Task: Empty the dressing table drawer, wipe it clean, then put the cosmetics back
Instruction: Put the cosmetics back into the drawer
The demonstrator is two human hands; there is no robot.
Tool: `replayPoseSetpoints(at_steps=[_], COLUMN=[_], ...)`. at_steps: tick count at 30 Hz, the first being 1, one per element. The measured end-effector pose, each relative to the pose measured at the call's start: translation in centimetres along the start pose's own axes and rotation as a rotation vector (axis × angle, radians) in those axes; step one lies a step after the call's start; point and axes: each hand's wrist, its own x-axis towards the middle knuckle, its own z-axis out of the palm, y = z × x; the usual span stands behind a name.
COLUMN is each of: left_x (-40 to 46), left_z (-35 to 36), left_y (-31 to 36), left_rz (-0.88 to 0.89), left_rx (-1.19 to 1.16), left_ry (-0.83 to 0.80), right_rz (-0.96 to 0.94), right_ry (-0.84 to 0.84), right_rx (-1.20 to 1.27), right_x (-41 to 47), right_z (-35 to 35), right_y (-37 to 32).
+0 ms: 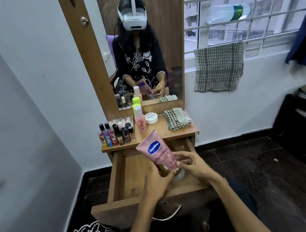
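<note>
A pink Vaseline lotion tube (156, 149) is held over the open wooden drawer (127, 173), its crimped end pointing up and away. My left hand (157, 182) grips its lower part from below. My right hand (191, 164) pinches the tube near its white cap. The visible part of the drawer's inside is bare wood. On the dressing table top (169, 132) stand several nail polish bottles and lip balms (116, 134), a pink bottle (140, 123), a white jar (151, 118) and a folded checked cloth (177, 118).
A mirror (140, 45) rises behind the table top and reflects a person in a headset. A checked towel (219, 67) hangs on the window grille at right. A white wall stands at left, dark floor tiles and dark furniture (299, 124) at right.
</note>
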Motion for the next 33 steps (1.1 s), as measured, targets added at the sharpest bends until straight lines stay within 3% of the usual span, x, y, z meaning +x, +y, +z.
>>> replayPoseSetpoints(at_steps=[6,18,25,33], left_x=[0.2,1.0,1.5,2.3], left_z=[-0.3,-0.4,1.6,3.4], left_y=[-0.4,-0.3,0.5,0.7], left_rz=[-0.124,-0.478,-0.412,-0.221], left_rx=[-0.005,-0.038,0.175,0.518], left_ry=[-0.060,-0.310,-0.355,-0.397], right_rz=[0.161,0.257,0.308,0.425], right_ry=[-0.084,-0.185,-0.172,0.037], right_rx=[-0.087,-0.375,-0.599,-0.829], right_x=[-0.1,-0.1,-0.1,0.1], right_z=[0.3,1.2,1.4,2.1], right_y=[0.6,0.8,0.9,2.0])
